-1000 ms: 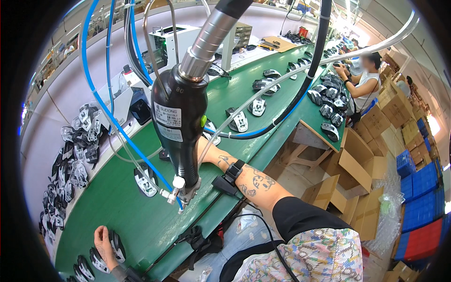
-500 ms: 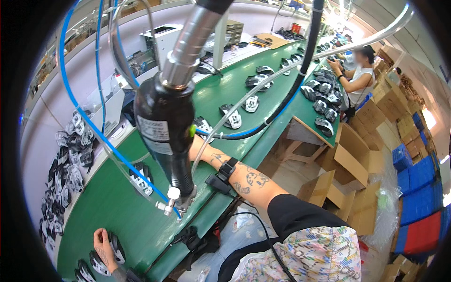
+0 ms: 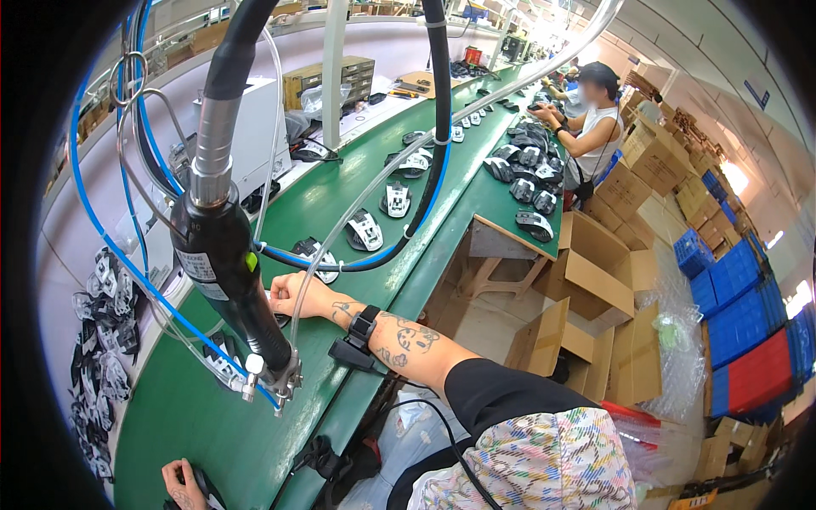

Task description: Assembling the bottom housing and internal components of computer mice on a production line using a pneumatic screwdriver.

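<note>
Fingers (image 3: 279, 298) of our right hand (image 3: 303, 294) bend down over a dark part (image 3: 281, 321) on the green counter (image 3: 183, 425), just beyond the hanging black power tool (image 3: 231, 285); whether they are clamped on it or merely touching, we cannot tell. Half a second ago the tool's body hid that hand; our view has since swung to the right, and the hand now shows clear beside it. For the work, we judge, this brings the handling into sight, with the tool apart from our fingers. Our left hand (image 3: 181, 487), now partly cut off at the lower edge, curls beside a dark shell (image 3: 206, 490); its grip, too, we cannot make out.

Little of the dark part shows beneath the right hand. Plainer to see are the mouse bodies around it: one (image 3: 314, 257) just past the hand, another (image 3: 364, 230) farther up the counter, and a third (image 3: 224, 361) partly behind the tool's fittings, their white tops broken by dark openings, their flanks black and rounded.
</note>
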Demonstrator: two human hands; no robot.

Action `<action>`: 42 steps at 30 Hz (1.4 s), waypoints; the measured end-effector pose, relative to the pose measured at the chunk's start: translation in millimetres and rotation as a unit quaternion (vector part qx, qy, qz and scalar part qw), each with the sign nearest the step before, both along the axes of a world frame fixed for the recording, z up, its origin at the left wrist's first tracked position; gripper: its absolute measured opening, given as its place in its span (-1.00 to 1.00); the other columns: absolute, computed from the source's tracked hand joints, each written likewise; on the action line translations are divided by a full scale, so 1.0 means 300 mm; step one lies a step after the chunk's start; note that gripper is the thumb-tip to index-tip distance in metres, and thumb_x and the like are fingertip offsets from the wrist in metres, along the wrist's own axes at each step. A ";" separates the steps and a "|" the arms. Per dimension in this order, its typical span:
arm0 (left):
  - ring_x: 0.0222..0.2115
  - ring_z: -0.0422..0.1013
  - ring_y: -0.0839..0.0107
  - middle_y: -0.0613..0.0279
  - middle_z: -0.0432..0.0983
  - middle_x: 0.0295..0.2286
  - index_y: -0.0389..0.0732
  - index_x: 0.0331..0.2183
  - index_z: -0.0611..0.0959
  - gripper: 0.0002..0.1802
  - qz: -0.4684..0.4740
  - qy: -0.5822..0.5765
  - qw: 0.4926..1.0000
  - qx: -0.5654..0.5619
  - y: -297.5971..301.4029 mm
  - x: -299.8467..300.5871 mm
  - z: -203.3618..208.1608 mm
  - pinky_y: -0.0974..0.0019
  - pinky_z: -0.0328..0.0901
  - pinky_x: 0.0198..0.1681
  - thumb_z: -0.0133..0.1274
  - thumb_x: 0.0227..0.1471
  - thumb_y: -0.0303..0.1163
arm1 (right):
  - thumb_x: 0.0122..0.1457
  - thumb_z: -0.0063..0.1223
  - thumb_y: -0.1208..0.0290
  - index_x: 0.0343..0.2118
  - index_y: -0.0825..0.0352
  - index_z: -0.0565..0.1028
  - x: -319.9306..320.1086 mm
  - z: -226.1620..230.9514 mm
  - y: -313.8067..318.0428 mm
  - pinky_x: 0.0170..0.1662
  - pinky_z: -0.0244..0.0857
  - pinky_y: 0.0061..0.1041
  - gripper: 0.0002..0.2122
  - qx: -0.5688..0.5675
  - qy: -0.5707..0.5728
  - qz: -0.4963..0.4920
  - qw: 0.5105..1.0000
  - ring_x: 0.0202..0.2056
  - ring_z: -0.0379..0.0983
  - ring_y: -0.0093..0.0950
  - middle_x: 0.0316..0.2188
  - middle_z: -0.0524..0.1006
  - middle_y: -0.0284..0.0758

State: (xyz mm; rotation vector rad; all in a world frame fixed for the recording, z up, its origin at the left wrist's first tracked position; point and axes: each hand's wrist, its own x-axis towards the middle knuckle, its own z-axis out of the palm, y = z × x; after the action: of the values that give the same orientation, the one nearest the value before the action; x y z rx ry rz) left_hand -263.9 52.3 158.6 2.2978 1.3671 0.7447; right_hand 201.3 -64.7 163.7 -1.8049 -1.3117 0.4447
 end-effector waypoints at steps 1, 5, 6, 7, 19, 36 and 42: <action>-0.44 0.30 0.31 0.13 0.35 -0.45 -0.37 -0.44 0.47 -0.71 -0.001 0.000 1.000 0.000 -0.002 0.004 0.001 0.32 0.20 -0.32 -0.03 0.05 -0.28 | -0.08 0.12 0.15 -0.53 0.29 0.48 0.000 0.005 -0.004 -0.37 0.32 -0.37 -0.73 -0.006 0.000 -0.003 1.000 -0.47 0.47 -0.28 -0.58 0.51 -0.22; -0.43 0.30 0.28 0.11 0.37 -0.47 -0.37 -0.44 0.47 -0.70 -0.007 -0.007 1.000 0.013 0.005 0.010 -0.018 0.31 0.20 -0.30 -0.05 0.06 -0.27 | -0.07 0.12 0.14 -0.51 0.29 0.48 0.003 0.008 -0.010 -0.36 0.32 -0.36 -0.73 -0.009 0.007 -0.010 1.000 -0.45 0.48 -0.27 -0.57 0.51 -0.22; -0.43 0.31 0.27 0.10 0.38 -0.48 -0.37 -0.44 0.47 -0.69 -0.009 -0.017 1.000 0.013 0.009 0.014 -0.026 0.30 0.20 -0.29 -0.05 0.06 -0.26 | -0.07 0.12 0.14 -0.51 0.29 0.48 0.009 -0.002 -0.006 -0.35 0.32 -0.35 -0.73 -0.014 0.011 -0.011 1.000 -0.44 0.48 -0.26 -0.57 0.51 -0.22; -0.43 0.31 0.27 0.10 0.38 -0.48 -0.37 -0.44 0.47 -0.69 -0.007 -0.016 1.000 0.016 0.003 0.010 -0.015 0.30 0.20 -0.29 -0.05 0.06 -0.26 | -0.07 0.12 0.15 -0.50 0.30 0.48 0.004 0.002 -0.004 -0.34 0.32 -0.35 -0.73 -0.015 0.017 -0.007 1.000 -0.44 0.48 -0.25 -0.56 0.52 -0.22; -0.42 0.33 0.27 0.09 0.42 -0.47 -0.37 -0.40 0.49 -0.71 0.005 -0.025 1.000 0.002 0.005 0.014 -0.017 0.31 0.22 -0.26 -0.05 0.06 -0.28 | -0.08 0.09 0.12 -0.47 0.30 0.45 0.009 0.004 -0.005 -0.30 0.30 -0.28 -0.70 -0.020 0.003 -0.020 1.000 -0.39 0.45 -0.17 -0.51 0.51 -0.17; -0.37 0.34 0.27 0.11 0.42 -0.41 -0.38 -0.36 0.49 -0.71 -0.033 -0.069 0.997 -0.012 0.017 0.013 -0.031 0.32 0.21 -0.22 -0.06 0.08 -0.29 | -0.03 0.07 0.12 -0.48 0.29 0.43 0.009 -0.009 0.005 -0.39 0.29 -0.46 -0.71 -0.035 0.004 -0.041 0.999 -0.50 0.45 -0.41 -0.61 0.48 -0.29; -0.38 0.34 0.29 0.11 0.42 -0.42 -0.37 -0.37 0.49 -0.72 -0.024 -0.048 0.999 0.001 -0.006 0.039 -0.010 0.33 0.21 -0.23 -0.07 0.08 -0.29 | -0.02 0.06 0.11 -0.46 0.28 0.42 0.011 0.003 0.003 -0.38 0.30 -0.46 -0.70 -0.065 0.020 -0.038 0.997 -0.48 0.44 -0.44 -0.59 0.47 -0.30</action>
State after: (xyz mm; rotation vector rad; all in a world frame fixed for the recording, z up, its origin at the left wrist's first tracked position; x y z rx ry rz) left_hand -252.2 50.4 155.7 2.2574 1.2659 0.8296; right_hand 204.6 -63.9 164.7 -1.9361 -1.2058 0.5311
